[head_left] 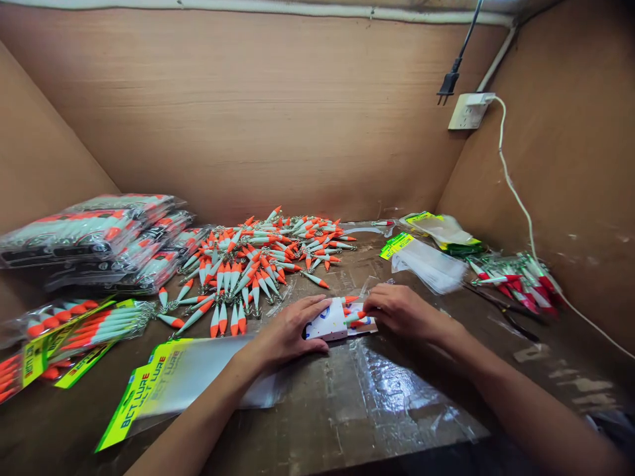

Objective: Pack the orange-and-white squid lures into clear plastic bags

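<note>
My left hand (289, 330) rests on the table with its fingers closed around the left end of a small white printed card (331, 322) inside a clear bag. My right hand (401, 311) pinches the bag's right end, where the orange tips of a few lures (353, 316) show. Just behind both hands lies a big pile of white-and-orange fishing lures (258, 258) with metal hooks. Several lures stand in a neat row (229, 311) at the pile's front.
Empty clear bags with yellow-green headers (163, 383) lie front left. Packed lure bags (74, 334) and a stack of filled packs (109, 238) sit at left. More empty bags (426, 261) and red-and-green lures (516, 277) lie at right. A wall socket (469, 110) and white cable (526, 211) hang on the right panel.
</note>
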Available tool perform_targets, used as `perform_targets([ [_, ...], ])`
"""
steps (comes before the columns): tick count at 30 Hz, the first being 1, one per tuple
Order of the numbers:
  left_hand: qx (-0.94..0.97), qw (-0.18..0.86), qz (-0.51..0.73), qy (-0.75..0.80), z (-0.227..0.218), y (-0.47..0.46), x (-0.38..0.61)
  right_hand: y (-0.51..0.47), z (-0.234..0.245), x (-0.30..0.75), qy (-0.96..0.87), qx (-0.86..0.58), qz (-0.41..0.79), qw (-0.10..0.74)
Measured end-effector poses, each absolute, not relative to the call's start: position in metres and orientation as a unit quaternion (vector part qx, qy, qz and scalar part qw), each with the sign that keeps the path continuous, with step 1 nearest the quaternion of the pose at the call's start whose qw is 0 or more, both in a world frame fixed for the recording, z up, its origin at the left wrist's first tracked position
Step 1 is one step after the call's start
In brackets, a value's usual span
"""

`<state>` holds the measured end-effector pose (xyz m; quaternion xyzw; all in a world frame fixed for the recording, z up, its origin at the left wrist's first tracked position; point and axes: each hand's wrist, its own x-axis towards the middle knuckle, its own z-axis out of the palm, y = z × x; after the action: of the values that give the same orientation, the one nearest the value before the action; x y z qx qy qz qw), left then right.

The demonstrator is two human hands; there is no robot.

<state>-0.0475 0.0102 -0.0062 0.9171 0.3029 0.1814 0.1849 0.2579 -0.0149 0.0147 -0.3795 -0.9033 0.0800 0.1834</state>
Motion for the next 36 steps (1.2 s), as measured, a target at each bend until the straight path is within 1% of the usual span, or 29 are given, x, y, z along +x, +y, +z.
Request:
perform_targets([
  [4, 0.907, 0.186, 0.192, 0.324, 0.003, 0.003, -0.042, -0.009, 0.024, 0.277, -0.889, -0.401, 0.118, 0.189],
  [10, 0.897, 0.185, 0.192, 0.352, 0.003, -0.001, -0.04, -0.003, 0.018, 0.279, -0.879, -0.391, 0.208, 0.177],
  [16, 0.884, 0.199, 0.193, 0.376, 0.03, 0.001, -0.045, 0.007, 0.018, 0.293, -0.843, -0.4, 0.28, 0.226],
  [18, 0.885, 0.185, 0.199, 0.378, 0.034, -0.001, -0.041, 0.008, 0.016, 0.293, -0.839, -0.395, 0.301, 0.221],
  [21, 0.901, 0.17, 0.206, 0.342, 0.03, -0.003, -0.033, 0.011, 0.008, 0.287, -0.844, -0.381, 0.322, 0.197],
  [23, 0.911, 0.173, 0.199, 0.318, 0.023, -0.003, -0.031, 0.013, 0.001, 0.282, -0.833, -0.411, 0.293, 0.226],
  [25, 0.912, 0.173, 0.196, 0.315, 0.017, -0.002, -0.031, 0.016, -0.006, 0.277, -0.819, -0.442, 0.239, 0.276],
  [26, 0.912, 0.169, 0.199, 0.316, 0.015, -0.001, -0.032, 0.017, -0.008, 0.274, -0.823, -0.442, 0.213, 0.287],
  [32, 0.915, 0.159, 0.199, 0.313, 0.017, -0.003, -0.03, 0.015, -0.003, 0.269, -0.883, -0.405, 0.072, 0.225],
  [36, 0.902, 0.156, 0.214, 0.341, 0.02, -0.004, -0.027, 0.011, 0.006, 0.274, -0.89, -0.406, 0.027, 0.205],
])
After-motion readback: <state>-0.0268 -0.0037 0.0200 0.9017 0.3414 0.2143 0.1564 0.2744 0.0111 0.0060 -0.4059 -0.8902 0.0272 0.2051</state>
